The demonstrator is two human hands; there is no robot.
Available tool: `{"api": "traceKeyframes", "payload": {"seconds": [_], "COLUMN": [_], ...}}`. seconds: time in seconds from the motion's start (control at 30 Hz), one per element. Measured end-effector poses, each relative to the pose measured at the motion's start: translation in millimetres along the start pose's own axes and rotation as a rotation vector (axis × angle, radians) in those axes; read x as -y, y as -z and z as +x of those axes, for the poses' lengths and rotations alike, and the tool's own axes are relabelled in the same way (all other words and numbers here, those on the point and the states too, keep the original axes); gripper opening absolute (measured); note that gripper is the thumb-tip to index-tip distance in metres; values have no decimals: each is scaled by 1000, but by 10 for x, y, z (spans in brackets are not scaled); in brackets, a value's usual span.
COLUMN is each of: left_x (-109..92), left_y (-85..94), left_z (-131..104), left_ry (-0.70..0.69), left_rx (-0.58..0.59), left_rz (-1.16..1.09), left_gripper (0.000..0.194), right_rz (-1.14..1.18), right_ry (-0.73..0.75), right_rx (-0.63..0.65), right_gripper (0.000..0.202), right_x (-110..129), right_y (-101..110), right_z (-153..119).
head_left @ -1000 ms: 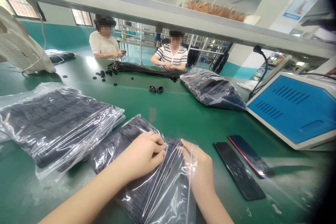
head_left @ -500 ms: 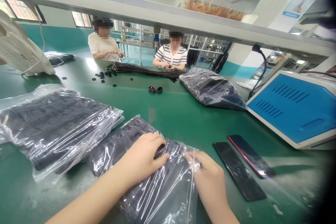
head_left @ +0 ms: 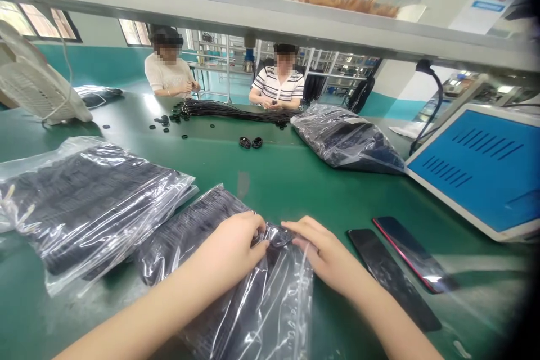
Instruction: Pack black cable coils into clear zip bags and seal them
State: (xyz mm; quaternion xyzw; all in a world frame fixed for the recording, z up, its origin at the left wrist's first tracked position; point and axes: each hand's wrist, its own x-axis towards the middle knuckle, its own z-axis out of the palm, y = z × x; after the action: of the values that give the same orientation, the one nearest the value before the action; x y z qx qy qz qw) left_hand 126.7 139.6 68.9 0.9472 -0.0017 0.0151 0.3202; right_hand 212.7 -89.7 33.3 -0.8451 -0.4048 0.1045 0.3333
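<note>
In front of me lies a clear plastic zip bag (head_left: 202,219) packed with flat rows of black parts, whose exact kind I cannot make out. My left hand (head_left: 240,244) rests across it, fingers curled over its far edge and gripping the film. At the bag's far right corner, my right hand (head_left: 316,244) pinches the film between thumb and fingers; the fingertips are partly covered by plastic. The bag's right part is loose, slack film with little inside. A second filled plastic bag (head_left: 101,197) lies to the left.
Two phones (head_left: 392,275) lie right of my right hand. Farther back are a third filled bag (head_left: 350,135), two small black coils (head_left: 250,142), a bundle of black cables (head_left: 236,111) and loose rings. A blue-panelled box (head_left: 481,163) stands right, a white fan (head_left: 37,79) left. Two people sit opposite.
My right hand has moved up and left along the bag's edge to its far corner, closer to my left hand. The film there is now bunched. My left hand stays nearly in place.
</note>
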Motion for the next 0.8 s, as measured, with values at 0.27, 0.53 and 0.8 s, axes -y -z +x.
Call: {"api": "traceKeyframes", "payload": {"seconds": [0.27, 0.53, 0.8], "left_x": [-59, -119, -92], "left_y": [-42, -102, -170], "left_z": [58, 33, 58], "left_ry": [21, -10, -47], "left_rx": [18, -33, -62], "left_rz": [21, 4, -13], "left_gripper": [16, 20, 21], "right_rz": [-35, 39, 8], "right_ry": [5, 11, -13], "right_rx": [41, 67, -72], "right_gripper": [56, 55, 69], "right_x": [52, 116, 175], "right_y": [-11, 45, -119], "right_z": [-82, -21, -110]}}
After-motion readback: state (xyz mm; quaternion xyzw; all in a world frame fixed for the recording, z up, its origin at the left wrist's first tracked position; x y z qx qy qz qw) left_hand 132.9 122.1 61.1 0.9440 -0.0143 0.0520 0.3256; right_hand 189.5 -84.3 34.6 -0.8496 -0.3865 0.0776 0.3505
